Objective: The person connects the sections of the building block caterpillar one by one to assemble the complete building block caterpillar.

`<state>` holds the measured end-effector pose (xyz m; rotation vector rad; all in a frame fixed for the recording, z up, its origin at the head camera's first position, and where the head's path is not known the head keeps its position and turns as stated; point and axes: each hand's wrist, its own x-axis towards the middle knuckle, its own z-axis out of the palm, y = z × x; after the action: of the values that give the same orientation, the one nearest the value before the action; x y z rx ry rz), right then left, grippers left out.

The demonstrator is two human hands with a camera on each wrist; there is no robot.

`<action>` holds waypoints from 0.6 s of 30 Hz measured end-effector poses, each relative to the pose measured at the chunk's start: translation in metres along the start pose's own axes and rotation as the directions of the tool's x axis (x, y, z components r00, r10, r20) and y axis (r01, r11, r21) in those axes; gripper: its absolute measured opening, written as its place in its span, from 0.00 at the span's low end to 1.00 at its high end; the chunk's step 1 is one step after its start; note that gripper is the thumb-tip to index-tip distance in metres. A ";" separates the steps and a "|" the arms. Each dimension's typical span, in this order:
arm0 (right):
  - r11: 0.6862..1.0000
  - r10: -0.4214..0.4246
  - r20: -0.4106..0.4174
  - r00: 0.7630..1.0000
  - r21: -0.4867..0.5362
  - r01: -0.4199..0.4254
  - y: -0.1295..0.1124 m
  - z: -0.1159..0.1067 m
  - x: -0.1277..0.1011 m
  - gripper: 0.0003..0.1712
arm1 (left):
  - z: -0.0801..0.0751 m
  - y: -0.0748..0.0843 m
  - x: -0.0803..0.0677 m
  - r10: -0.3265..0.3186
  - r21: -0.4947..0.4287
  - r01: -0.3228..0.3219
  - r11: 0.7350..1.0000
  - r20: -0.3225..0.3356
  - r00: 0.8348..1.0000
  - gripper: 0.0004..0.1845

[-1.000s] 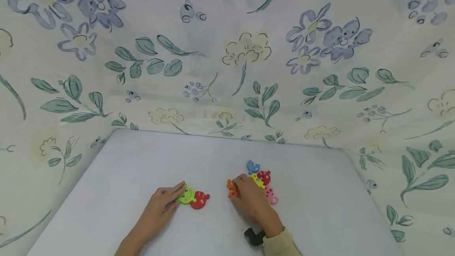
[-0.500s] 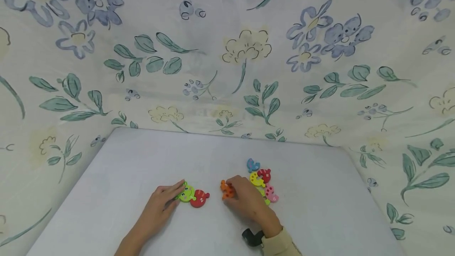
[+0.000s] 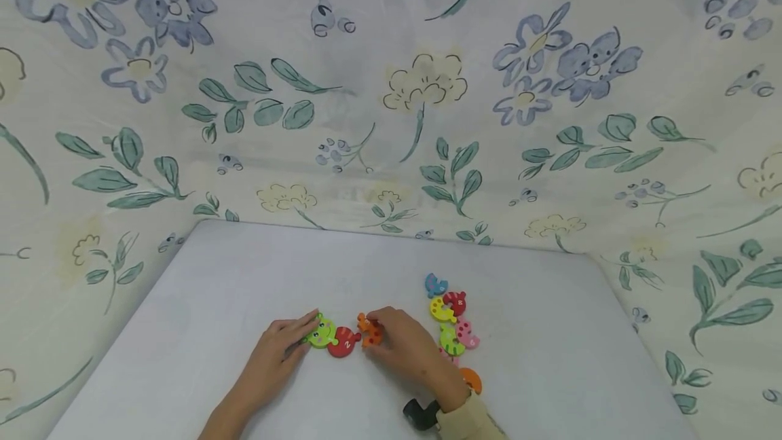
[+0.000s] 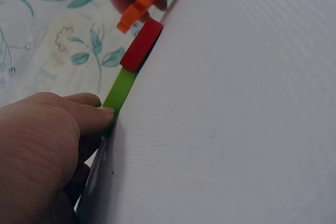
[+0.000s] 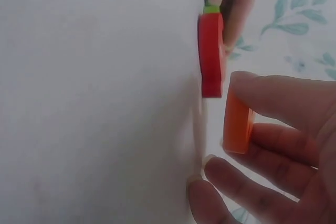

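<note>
My left hand (image 3: pixel 282 345) rests on the white table with its fingertips against the green frog-face piece (image 3: pixel 320 335), seen edge-on as a green piece (image 4: pixel 119 92). A red piece marked 2 (image 3: pixel 343 344) joins the green one, and its red edge (image 5: pixel 211 55) shows in the right wrist view. My right hand (image 3: pixel 400 345) pinches an orange piece (image 3: pixel 369 331) just right of the red one. The orange piece (image 5: pixel 237 121) sits between my fingers, slightly off the table; it also shows as an orange piece (image 4: pixel 137 8).
Loose puzzle pieces lie right of my right hand: a blue piece (image 3: pixel 435 284), a yellow piece (image 3: pixel 440 309), a dark red piece (image 3: pixel 455 302), a pink piece (image 3: pixel 467 334), a green striped piece (image 3: pixel 451 341) and an orange piece (image 3: pixel 471 379). Floral cloth (image 3: pixel 391 100) walls the white table (image 3: pixel 244 270).
My right hand has carried the orange piece leftward from the loose pile to beside the red piece. The left hand has stayed on the green piece.
</note>
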<state>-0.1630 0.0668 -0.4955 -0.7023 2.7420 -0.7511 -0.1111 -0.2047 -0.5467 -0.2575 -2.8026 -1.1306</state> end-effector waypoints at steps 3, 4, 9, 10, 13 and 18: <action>1.000 -0.023 -0.002 1.000 -0.011 0.023 -0.005 0.003 0.003 0.31 | 0.000 -0.001 -0.001 0.010 0.002 -0.010 1.000 -0.003 1.000 0.27; 1.000 -0.025 -0.002 1.000 -0.017 0.025 -0.006 0.004 0.004 0.31 | 0.000 -0.002 -0.001 0.017 0.005 -0.017 1.000 -0.004 1.000 0.27; 0.998 -0.027 -0.009 1.000 -0.050 0.027 -0.009 0.009 0.007 0.31 | 0.001 -0.001 0.000 0.031 0.017 -0.031 0.999 -0.010 0.999 0.27; 0.998 -0.028 -0.012 1.000 -0.056 0.027 -0.009 0.010 0.008 0.31 | 0.001 0.000 0.000 0.032 0.018 -0.032 0.999 -0.012 0.999 0.27; 0.997 -0.030 -0.024 0.999 -0.071 0.028 -0.008 0.013 0.009 0.31 | 0.001 0.000 0.000 0.028 0.021 -0.028 0.999 -0.015 0.999 0.27; 0.994 -0.039 -0.037 0.999 -0.102 0.035 -0.009 0.016 0.010 0.31 | 0.000 0.000 0.000 0.020 0.025 -0.019 1.000 -0.016 1.000 0.27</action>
<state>-0.1633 0.0478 -0.5052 -0.7692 2.8271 -0.6433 -0.1107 -0.2045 -0.5468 -0.2716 -2.7919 -1.0882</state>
